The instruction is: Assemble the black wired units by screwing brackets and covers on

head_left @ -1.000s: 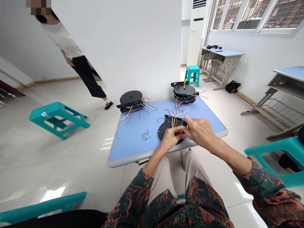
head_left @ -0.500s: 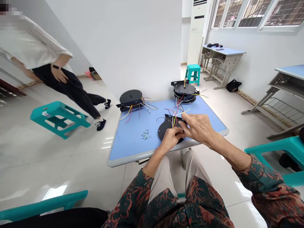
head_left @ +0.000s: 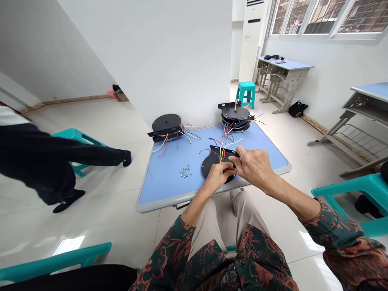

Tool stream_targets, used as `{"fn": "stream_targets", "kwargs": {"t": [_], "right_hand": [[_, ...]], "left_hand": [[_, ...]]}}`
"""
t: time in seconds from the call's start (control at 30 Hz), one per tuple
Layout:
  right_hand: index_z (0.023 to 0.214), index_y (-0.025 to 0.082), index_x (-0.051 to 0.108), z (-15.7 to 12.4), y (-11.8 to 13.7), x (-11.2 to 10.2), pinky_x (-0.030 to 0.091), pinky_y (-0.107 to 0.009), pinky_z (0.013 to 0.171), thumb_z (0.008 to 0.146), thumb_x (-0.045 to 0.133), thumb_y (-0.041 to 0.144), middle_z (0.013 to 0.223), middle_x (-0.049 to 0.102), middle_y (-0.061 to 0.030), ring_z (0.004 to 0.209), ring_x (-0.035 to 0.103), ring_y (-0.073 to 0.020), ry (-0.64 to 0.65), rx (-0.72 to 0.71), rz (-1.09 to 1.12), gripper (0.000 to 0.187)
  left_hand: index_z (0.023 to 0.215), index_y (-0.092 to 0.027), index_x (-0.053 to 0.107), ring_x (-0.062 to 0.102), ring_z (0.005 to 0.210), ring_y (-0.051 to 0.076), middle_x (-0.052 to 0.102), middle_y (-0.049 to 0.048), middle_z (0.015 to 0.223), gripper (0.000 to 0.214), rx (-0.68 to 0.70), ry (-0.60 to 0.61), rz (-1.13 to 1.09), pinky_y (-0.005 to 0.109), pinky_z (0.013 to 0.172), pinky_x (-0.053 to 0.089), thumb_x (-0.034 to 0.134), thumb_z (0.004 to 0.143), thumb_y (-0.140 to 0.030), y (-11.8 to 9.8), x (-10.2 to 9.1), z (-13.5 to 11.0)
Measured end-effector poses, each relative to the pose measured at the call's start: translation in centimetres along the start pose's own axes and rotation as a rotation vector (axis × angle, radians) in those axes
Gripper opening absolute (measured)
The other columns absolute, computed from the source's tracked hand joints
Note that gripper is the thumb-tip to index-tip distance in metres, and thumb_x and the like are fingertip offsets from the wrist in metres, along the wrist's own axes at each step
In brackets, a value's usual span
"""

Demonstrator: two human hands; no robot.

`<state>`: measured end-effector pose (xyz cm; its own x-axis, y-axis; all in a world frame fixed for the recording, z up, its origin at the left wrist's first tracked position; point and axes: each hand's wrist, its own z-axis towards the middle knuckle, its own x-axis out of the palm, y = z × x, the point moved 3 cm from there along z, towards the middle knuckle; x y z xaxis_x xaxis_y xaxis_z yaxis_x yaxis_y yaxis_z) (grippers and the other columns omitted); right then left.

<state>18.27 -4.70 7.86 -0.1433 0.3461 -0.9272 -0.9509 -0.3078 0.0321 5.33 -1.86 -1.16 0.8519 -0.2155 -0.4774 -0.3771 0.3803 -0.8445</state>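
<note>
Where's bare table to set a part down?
The near-left corner, left of the screws, and the right side, between the right hand and rear-right stack. Crowded: around the near disc and its wires.

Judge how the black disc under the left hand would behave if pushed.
The black disc would probably slide rather than roll, since it appears to lie flat on the blue tabletop. Its wires look floppy, curving loosely, so they may snag. Pushed toward the near edge, it might tip over, sitting so close.
</note>
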Motion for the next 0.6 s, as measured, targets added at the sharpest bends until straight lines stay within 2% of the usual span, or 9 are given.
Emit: {"fn": "stream_targets", "kwargs": {"t": [0.1, 0.17, 0.27, 0.37, 0.43, 0.6], "right_hand": [[0.090, 0.015, 0.063, -0.4, 0.2, 0.1, 0.018, -0.031, 0.054, 0.102, 0.042, 0.041, 0.065, 0.069, -0.0128, 0.054, 0.059, -0.0221, 0.012, 0.056, -0.008, 0.035], [0.095, 0.015, 0.062, -0.1, -0.1, 0.0, 0.020, -0.031, 0.055, 0.101, 0.044, 0.038, 0.071, 0.071, -0.0127, 0.057, 0.060, -0.0224, 0.062, 0.026, 0.027, 0.030], [0.105, 0.017, 0.061, 0.8, -0.9, -0.1, 0.029, -0.028, 0.058, 0.099, 0.048, 0.026, 0.087, 0.074, -0.0103, 0.068, 0.063, -0.0206, 0.111, -0.170, 0.222, 0.017], [0.103, 0.019, 0.060, 1.4, -1.7, -0.1, 0.038, -0.027, 0.065, 0.098, 0.047, 0.018, 0.089, 0.072, -0.0067, 0.073, 0.062, -0.0181, 0.109, -0.310, 0.448, 0.015], [0.098, 0.018, 0.060, 1.4, -2.0, 0.3, 0.039, -0.027, 0.065, 0.097, 0.048, 0.018, 0.083, 0.071, -0.0058, 0.070, 0.061, -0.0177, 0.078, -0.287, 0.480, 0.013], [0.096, 0.017, 0.061, -0.1, -1.6, 1.8, 0.035, -0.027, 0.061, 0.097, 0.045, 0.019, 0.083, 0.073, -0.0086, 0.067, 0.062, -0.0182, -0.096, -0.108, 0.358, 0.017]], "left_hand": [[0.071, -0.016, 0.068, 0.053, 0.063, 0.013, 0.063, -0.0025, 0.064, 0.013, -0.021, 0.003, -0.032, 0.024, 0.063, 0.039, 0.064, 0.081, -0.024, 0.3, 0.1, 0.0], [0.070, -0.017, 0.068, 0.053, 0.064, 0.013, 0.064, -0.0020, 0.065, 0.012, -0.042, 0.000, -0.058, 0.024, 0.064, 0.040, 0.066, 0.079, -0.024, 0.5, 0.1, 0.1], [0.067, -0.017, 0.067, 0.055, 0.065, 0.014, 0.067, -0.0017, 0.067, 0.011, -0.056, -0.013, -0.074, 0.023, 0.064, 0.041, 0.068, 0.077, -0.023, 0.8, 0.1, 0.2], [0.066, -0.017, 0.067, 0.056, 0.065, 0.013, 0.067, -0.0017, 0.067, 0.014, -0.063, -0.025, -0.082, 0.023, 0.062, 0.041, 0.068, 0.078, -0.024, 0.9, 0.2, 0.2], [0.066, -0.017, 0.068, 0.055, 0.063, 0.013, 0.066, -0.0017, 0.066, 0.014, -0.074, -0.032, -0.081, 0.022, 0.061, 0.040, 0.068, 0.078, -0.024, 0.9, 0.2, 0.1], [0.072, -0.017, 0.070, 0.058, 0.065, 0.013, 0.068, -0.0024, 0.068, 0.005, -0.082, -0.039, -0.100, 0.022, 0.063, 0.041, 0.069, 0.077, -0.019, 0.4, 0.2, 0.0]]}}
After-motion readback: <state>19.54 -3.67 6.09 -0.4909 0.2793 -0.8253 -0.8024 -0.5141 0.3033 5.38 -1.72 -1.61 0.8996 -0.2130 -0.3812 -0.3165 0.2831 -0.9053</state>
